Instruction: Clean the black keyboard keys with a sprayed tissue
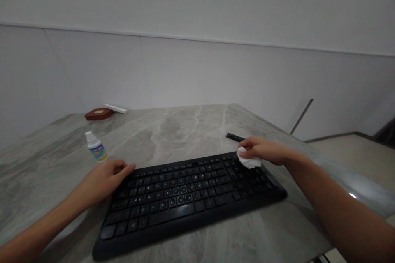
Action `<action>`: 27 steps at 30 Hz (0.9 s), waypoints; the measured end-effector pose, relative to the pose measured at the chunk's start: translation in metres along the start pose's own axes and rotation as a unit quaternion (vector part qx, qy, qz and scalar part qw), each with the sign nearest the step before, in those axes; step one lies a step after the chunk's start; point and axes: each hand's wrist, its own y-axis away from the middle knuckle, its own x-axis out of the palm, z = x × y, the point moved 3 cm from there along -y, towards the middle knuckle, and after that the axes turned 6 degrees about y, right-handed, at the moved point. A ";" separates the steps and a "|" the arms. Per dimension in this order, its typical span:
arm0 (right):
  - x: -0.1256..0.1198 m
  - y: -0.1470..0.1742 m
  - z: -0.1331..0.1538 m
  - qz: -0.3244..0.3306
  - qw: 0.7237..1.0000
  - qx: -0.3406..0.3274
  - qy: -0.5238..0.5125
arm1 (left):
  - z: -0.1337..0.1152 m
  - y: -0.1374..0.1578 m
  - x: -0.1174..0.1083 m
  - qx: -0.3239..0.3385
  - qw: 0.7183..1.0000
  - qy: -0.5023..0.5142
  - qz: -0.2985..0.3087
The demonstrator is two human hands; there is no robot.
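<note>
A black keyboard (175, 193) lies at a slant on the grey marbled table. My left hand (106, 176) is closed round its far left corner, the thumb on the top edge and the other fingers partly hidden. In my right hand (257, 151) is a crumpled white tissue (249, 162), pinched between thumb and fingers. The tissue rests against the keyboard's far right corner, over the keys there. Just beyond that hand lies a black pen-like stick (235, 137), its right end hidden behind the fingers.
A small white bottle with a blue and yellow label (98, 150) stands left of the keyboard. Farther back lie a reddish-brown case (98, 114) and a flat white object (115, 108) near the wall (185, 74). The marbled table (173, 129) ends in an edge on the right.
</note>
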 end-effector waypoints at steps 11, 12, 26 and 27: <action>0.022 0.007 0.021 0.067 0.992 -0.043 -0.095 | 0.024 -0.003 -0.027 -0.018 0.989 -0.133 -0.067; 0.023 0.006 0.021 0.062 0.994 -0.045 -0.081 | 0.024 -0.004 -0.027 -0.013 0.988 -0.141 -0.067; 0.054 -0.013 0.047 -0.221 0.913 -0.326 0.111 | 0.000 0.012 -0.016 0.110 0.953 -0.249 -0.135; 0.055 -0.013 0.048 -0.221 0.911 -0.330 0.113 | -0.006 0.016 -0.013 0.177 0.947 -0.231 -0.137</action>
